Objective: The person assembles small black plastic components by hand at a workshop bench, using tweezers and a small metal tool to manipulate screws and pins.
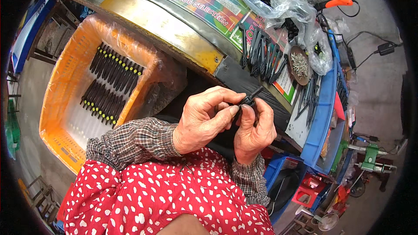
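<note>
My left hand (208,115) and my right hand (256,131) meet in front of me, just off the workbench edge. Between their fingertips they pinch a small black part (251,99) with a thin rod-like end that points up to the right. The fingers cover much of it, so its exact kind does not show. Beyond my right hand, a pile of slim black parts (262,54) lies on the bench. Beside that pile is a brown oval dish (292,75) filled with small silvery pieces like screws (299,63).
At left stands an orange crate (50,117) lined with clear plastic, holding two rows of black pieces with yellow-green dots (114,68). Clear plastic bags (270,0) and an orange-and-black handle (339,2) are at the far right. Blue trays (320,137) flank the bench.
</note>
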A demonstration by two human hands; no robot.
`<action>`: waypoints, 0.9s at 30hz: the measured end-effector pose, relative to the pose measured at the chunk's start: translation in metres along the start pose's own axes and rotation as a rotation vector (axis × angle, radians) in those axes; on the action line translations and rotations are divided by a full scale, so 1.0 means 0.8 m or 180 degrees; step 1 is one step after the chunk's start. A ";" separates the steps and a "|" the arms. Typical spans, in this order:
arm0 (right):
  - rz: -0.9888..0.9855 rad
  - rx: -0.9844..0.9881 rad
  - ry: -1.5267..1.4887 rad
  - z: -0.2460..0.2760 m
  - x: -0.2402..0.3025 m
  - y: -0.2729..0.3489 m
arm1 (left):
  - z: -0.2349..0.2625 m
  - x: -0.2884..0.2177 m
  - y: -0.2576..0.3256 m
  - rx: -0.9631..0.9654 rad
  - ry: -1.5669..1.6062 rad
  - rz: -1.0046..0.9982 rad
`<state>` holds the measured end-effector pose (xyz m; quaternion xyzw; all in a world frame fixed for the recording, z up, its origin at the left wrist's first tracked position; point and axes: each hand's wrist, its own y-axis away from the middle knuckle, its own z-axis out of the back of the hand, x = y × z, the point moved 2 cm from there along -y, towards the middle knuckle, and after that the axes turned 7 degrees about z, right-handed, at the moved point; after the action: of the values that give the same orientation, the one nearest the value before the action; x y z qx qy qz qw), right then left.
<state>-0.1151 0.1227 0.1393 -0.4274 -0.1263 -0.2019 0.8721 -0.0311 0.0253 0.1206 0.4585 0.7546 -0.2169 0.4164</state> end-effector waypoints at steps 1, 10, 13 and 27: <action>0.0000 0.0002 -0.0003 0.001 0.001 0.000 | 0.000 0.000 0.000 -0.0007 -0.0025 -0.0014; 0.0251 0.0114 0.0167 0.002 0.002 -0.007 | -0.001 0.002 0.000 -0.0018 0.0040 0.0068; 0.0202 0.0146 0.0134 0.002 0.001 -0.007 | -0.002 0.001 0.000 -0.0021 -0.0010 0.0079; -0.0883 0.0287 -0.0848 0.005 0.000 0.000 | 0.002 0.002 0.000 -0.0040 0.0153 0.0315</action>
<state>-0.1149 0.1258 0.1416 -0.3893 -0.3072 -0.2559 0.8298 -0.0310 0.0251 0.1188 0.4977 0.7421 -0.1801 0.4113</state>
